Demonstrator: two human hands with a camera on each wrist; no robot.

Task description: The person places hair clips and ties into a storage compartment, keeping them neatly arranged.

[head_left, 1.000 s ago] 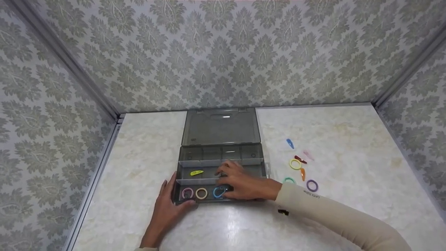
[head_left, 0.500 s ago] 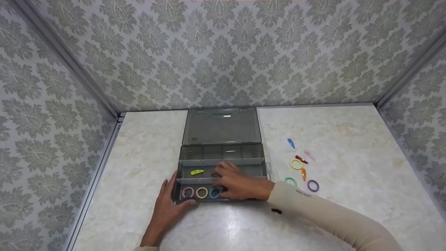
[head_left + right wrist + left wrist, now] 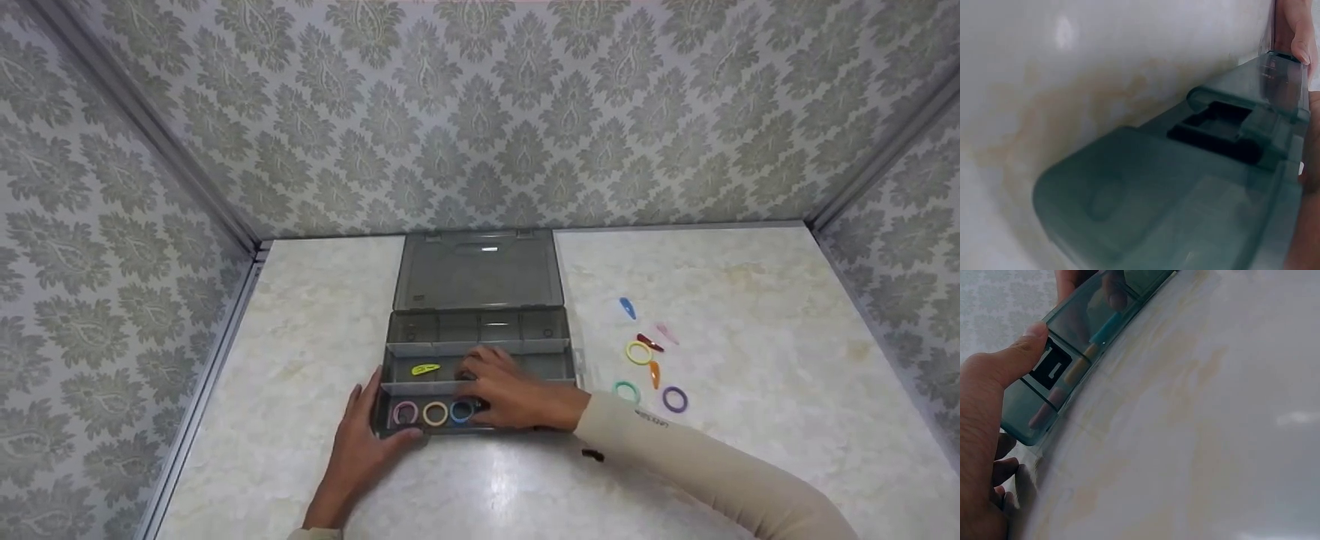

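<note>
A smoky grey compartment box (image 3: pixel 480 433) lies with its lid (image 3: pixel 480 271) laid back. My left hand (image 3: pixel 365 439) grips its front left corner, thumb on the front wall. In the front compartment lie a pink hair tie (image 3: pixel 395 412), a cream hair tie (image 3: pixel 425 414) and a blue hair tie (image 3: pixel 452 409). My right hand (image 3: pixel 510 390) reaches in over the divider, fingers bent, thumb beside the blue hair tie; whether it pinches the tie is hidden. A yellow hair clip (image 3: pixel 426 370) lies in the middle compartment. The right wrist view shows mainly the box's front wall (image 3: pixel 1129 197).
Right of the box lie blue (image 3: pixel 627 307), pink (image 3: pixel 667 334), dark red (image 3: pixel 649 343) and orange hair clips (image 3: pixel 655 375), with yellow (image 3: pixel 628 354), green (image 3: pixel 636 390) and purple hair ties (image 3: pixel 664 400). A small black object (image 3: pixel 592 455) sits near the right sleeve.
My right hand has shifted slightly left, and the blue hair tie has slid left toward the cream one. My left hand keeps its place on the box.
</note>
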